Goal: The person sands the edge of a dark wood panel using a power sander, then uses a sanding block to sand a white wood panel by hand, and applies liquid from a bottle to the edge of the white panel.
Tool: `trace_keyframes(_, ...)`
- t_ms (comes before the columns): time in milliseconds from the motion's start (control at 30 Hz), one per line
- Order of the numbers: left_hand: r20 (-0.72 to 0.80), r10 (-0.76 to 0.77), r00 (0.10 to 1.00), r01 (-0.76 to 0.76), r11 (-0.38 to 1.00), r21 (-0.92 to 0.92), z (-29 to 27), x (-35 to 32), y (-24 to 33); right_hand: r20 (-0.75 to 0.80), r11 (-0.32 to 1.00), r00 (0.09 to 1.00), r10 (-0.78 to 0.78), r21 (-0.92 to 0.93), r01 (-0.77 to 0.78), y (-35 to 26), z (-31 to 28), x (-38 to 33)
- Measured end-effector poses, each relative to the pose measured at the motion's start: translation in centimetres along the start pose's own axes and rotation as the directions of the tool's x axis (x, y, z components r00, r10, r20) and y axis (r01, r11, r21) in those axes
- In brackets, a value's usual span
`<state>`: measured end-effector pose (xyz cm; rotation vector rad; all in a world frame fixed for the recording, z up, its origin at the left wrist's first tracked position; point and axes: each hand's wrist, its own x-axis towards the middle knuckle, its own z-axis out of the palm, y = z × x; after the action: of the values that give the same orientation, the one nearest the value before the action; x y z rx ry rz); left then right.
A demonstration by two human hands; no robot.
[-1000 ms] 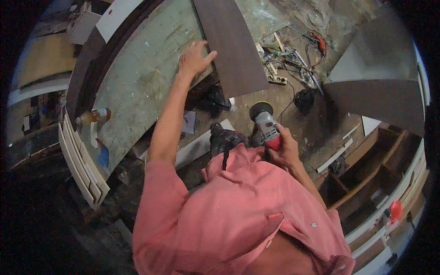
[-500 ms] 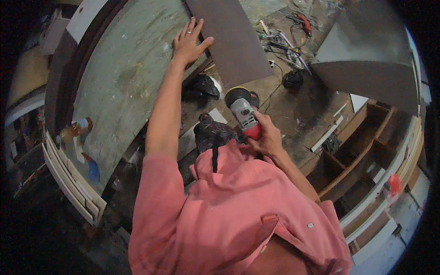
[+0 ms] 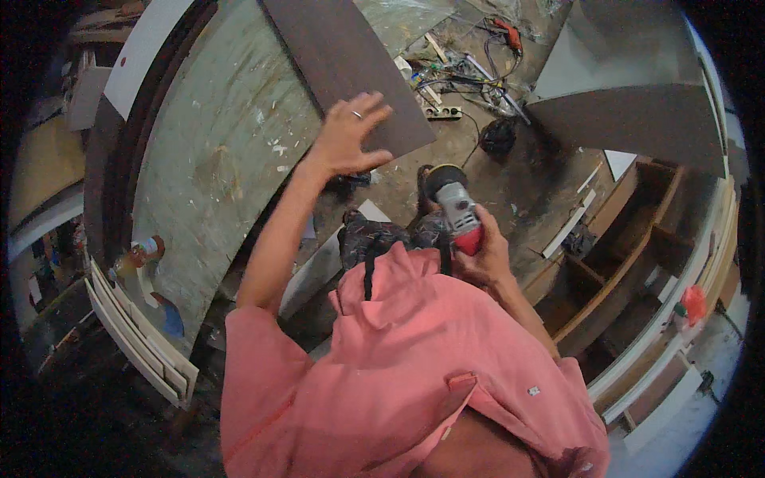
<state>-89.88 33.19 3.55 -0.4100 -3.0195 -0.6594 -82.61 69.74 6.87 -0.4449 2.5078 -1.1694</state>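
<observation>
1 broad, paint-stained table (image 3: 215, 167) carries the dark board (image 3: 351, 64), whose near end seems to reach past the table's right edge, over the floor. That overhang probably wants steadying: weight kept on the part above the table, so that the near corners neither dip nor chatter. The sander (image 3: 460, 211) is short of the board's near end and to its right, not touching it. The right hand (image 3: 488, 256) is wrapped round its red rear; a firm wrist and light, even passes should serve best. The left hand (image 3: 351, 135) is over the board's near left corner, fingers apart, clamped on nothing; whether it presses I cannot tell. Flat on the wood and well away from the pad would be the safer place for it. The round pad (image 3: 443, 180) should meet the surface flat, since a tilted rim could gouge the edge.

Against 0.5 s ago, the board covers less of the power strip (image 3: 443, 113), though I cannot tell whether board or head moved. The sander, then just beside the near end, is now farther from it. The left hand has come from the board's long left edge to that near corner.
</observation>
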Motion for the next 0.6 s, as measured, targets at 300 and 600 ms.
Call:
trace_keyframes(300,-0.05,0.16,0.986,-0.16,0.987,0.005,3.2,5.5,4.4,-0.011,0.988,0.989,0.148,0.049,-0.147,7.0,-4.5,0.2)
trace_keyframes(600,-0.031,0.129,0.991,-0.128,0.99,0.054,3.7,9.0,5.0,-0.125,0.977,0.985,0.121,0.19,-0.096,8.4,-2.8,1.0)
